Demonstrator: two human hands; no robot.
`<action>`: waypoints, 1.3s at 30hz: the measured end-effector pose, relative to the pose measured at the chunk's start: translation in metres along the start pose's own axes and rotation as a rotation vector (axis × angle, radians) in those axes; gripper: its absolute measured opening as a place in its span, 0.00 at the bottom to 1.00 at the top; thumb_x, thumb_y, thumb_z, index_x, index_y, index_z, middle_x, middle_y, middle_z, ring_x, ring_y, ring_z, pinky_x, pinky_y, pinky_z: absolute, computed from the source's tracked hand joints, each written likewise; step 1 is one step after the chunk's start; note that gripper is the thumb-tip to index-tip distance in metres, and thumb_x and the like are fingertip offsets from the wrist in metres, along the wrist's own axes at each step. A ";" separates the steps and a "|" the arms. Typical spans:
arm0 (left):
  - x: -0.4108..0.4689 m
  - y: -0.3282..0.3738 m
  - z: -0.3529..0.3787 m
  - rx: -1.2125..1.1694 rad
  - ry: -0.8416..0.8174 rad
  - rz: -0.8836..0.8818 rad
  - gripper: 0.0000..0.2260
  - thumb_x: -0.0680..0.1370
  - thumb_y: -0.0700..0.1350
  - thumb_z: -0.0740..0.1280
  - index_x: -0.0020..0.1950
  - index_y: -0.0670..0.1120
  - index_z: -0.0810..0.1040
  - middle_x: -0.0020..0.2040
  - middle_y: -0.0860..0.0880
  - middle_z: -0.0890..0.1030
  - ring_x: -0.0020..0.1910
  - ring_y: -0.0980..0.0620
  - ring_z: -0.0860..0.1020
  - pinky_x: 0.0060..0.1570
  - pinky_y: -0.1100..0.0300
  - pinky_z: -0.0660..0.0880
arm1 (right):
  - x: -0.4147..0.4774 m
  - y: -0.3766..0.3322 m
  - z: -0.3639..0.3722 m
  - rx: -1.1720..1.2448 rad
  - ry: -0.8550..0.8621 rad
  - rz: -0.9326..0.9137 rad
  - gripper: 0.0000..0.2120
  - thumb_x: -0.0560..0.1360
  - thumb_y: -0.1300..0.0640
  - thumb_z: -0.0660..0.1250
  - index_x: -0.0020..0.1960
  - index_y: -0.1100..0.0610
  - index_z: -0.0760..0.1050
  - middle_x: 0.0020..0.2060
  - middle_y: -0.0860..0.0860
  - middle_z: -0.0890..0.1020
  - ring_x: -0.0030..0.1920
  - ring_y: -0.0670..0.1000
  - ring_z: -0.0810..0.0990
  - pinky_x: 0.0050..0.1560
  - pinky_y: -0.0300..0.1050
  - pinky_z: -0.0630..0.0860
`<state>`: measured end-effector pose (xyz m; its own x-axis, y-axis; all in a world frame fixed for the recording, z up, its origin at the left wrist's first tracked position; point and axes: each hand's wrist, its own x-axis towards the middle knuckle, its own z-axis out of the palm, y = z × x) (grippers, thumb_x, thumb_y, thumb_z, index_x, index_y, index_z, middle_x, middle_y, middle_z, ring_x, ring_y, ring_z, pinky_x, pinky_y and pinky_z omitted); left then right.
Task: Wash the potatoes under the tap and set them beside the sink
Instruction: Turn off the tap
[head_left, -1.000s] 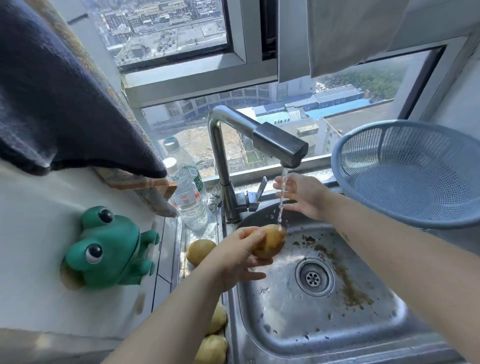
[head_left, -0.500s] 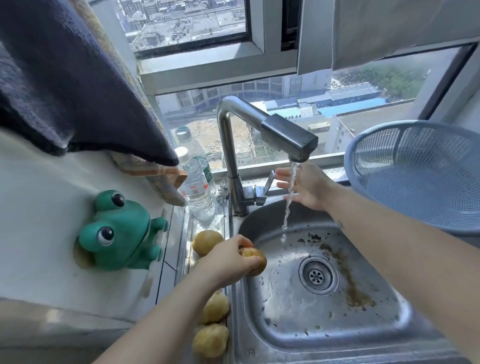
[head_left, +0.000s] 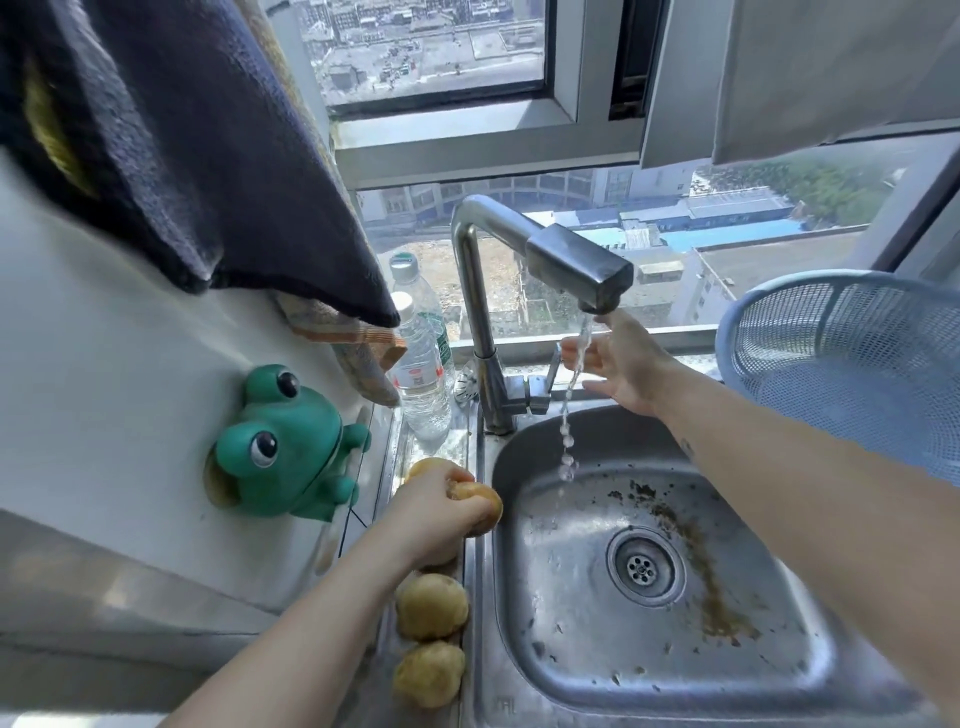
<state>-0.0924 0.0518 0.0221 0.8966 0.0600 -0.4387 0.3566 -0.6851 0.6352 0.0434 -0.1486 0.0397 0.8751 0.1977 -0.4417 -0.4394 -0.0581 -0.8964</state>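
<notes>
Step in hand, as judged: set-down of a washed potato.

The left hand (head_left: 431, 514) is curled round a tan rounded potato (head_left: 480, 506), which is held over the narrow steel counter strip (head_left: 475, 613) at the left rim of the basin. A far potato (head_left: 422, 464) is part-hidden beyond that hand. A nearer potato (head_left: 432, 605) and a nearest potato (head_left: 428, 673) lie on the strip, just beside each other.

The held potato is best lowered into the gap between the far one and the near pair. It is to be kept toward the wall and released only once seated, as a roll into the basin seems likely.

The right hand (head_left: 621, 364) is open with fingers spread, under the angular steel tap (head_left: 571, 254), in the thin water stream (head_left: 569, 426). Contact with the lever cannot be told.

Containers:
- The two clear capped plastic bottles (head_left: 421, 384) hold clear liquid.
- The stainless steel sink (head_left: 779, 649) holds no potato. Only droplets and a brown grit streak are seen by the round drain (head_left: 644, 566).
- The pale blue mesh colander (head_left: 852, 364) shows only bare mesh where it is visible.
</notes>
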 end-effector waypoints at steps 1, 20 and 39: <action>0.000 -0.002 -0.001 -0.001 0.003 -0.012 0.19 0.64 0.52 0.64 0.52 0.47 0.78 0.48 0.47 0.79 0.47 0.48 0.78 0.43 0.57 0.76 | 0.001 0.000 0.000 -0.017 0.001 0.004 0.28 0.78 0.41 0.50 0.63 0.63 0.71 0.63 0.58 0.75 0.64 0.54 0.72 0.71 0.57 0.60; 0.007 -0.034 0.004 0.087 0.058 -0.099 0.21 0.78 0.46 0.61 0.71 0.47 0.66 0.65 0.44 0.69 0.60 0.47 0.72 0.51 0.59 0.73 | 0.000 0.007 0.014 0.046 -0.119 0.001 0.29 0.80 0.45 0.47 0.74 0.62 0.61 0.73 0.54 0.66 0.73 0.52 0.63 0.73 0.56 0.55; -0.025 -0.054 0.004 0.011 0.078 -0.102 0.21 0.77 0.48 0.62 0.70 0.50 0.66 0.65 0.45 0.72 0.60 0.45 0.74 0.60 0.48 0.73 | -0.099 0.162 0.099 -1.210 -0.486 -0.622 0.22 0.71 0.44 0.67 0.62 0.52 0.73 0.55 0.53 0.75 0.54 0.54 0.73 0.54 0.49 0.73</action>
<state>-0.1348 0.0839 -0.0038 0.8739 0.1853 -0.4494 0.4439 -0.6809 0.5825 -0.1345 -0.0809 -0.0582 0.5945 0.7916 -0.1416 0.6334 -0.5694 -0.5240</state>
